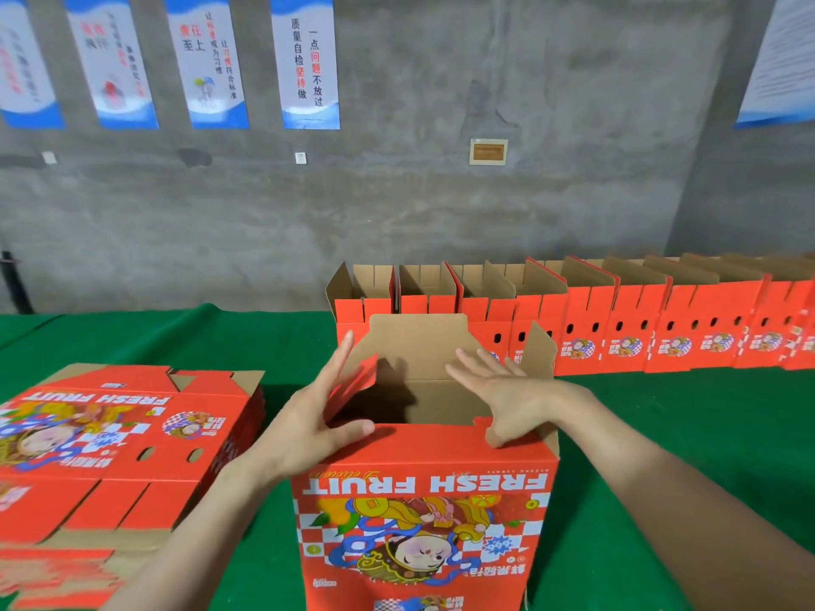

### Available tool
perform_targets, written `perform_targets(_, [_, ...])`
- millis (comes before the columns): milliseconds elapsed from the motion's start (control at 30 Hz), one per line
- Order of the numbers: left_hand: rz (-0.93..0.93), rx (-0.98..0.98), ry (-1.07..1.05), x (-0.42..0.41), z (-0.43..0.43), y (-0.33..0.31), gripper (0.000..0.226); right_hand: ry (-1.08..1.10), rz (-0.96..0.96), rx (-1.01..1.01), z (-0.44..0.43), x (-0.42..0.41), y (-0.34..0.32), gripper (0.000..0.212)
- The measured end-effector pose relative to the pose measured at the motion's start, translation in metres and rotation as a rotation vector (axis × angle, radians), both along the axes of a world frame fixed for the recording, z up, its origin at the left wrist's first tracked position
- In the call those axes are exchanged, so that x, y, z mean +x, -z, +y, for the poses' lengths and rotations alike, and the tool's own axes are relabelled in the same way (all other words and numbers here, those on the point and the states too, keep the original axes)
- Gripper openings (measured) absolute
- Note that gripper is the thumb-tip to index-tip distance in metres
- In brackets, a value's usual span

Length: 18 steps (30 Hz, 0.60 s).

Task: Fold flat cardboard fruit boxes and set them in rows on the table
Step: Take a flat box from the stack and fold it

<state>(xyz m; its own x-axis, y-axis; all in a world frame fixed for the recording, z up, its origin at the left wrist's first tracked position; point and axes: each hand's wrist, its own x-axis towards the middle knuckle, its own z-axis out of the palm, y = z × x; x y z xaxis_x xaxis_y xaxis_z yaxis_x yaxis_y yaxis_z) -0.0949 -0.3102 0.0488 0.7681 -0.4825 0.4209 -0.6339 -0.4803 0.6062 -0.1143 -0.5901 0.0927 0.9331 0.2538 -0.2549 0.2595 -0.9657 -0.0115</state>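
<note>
Low centre, the half-folded red printed cardboard fruit box (419, 500) stands on the green-covered table (264, 341), long axis left to right. The left hand (317, 416), fingers straight, presses its red left flap (355, 385) inward. The right hand (507, 394), fingers straight and spread, has the upright brown right flap (540, 350) just beyond its fingertips. Behind stands 1 row of folded red boxes (626, 328).

Open box (423, 522) cut off at bottom edge, flat stack (110, 434) clipped left and blurred low, folded row (617, 337) runs off right, far-left posters (114, 59) too blurred to read.
</note>
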Motion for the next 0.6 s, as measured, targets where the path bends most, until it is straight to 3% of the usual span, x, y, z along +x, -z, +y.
perform_targets(133, [0.087, -0.006, -0.098, 0.01, -0.002, 0.003, 0.047, -0.004, -0.016, 0.04, -0.004, 0.002, 0.004, 0.106])
perform_targets(200, [0.029, 0.21, -0.202, 0.02, -0.004, 0.002, 0.054, -0.02, -0.063, 0.039, -0.005, 0.001, 0.008, 0.106])
perform_targets(300, [0.099, 0.465, -0.278, 0.031, -0.008, -0.006, 0.077, -0.062, -0.249, -0.006, -0.009, -0.004, 0.015, 0.104])
perform_targets(467, [0.275, 0.284, -0.152, 0.041, -0.011, -0.009, 0.081, 0.028, -0.752, -0.01, -0.025, -0.015, 0.024, 0.11])
perform_targets(533, [0.236, 0.271, -0.147, 0.043, -0.009, -0.008, 0.08, 0.154, -0.906, 0.223, -0.033, -0.017, 0.027, 0.108])
perform_targets(600, [0.202, 0.245, -0.126, 0.044, -0.009, -0.007, 0.082, 0.279, -0.889, 0.674, -0.039, -0.017, 0.03, 0.101])
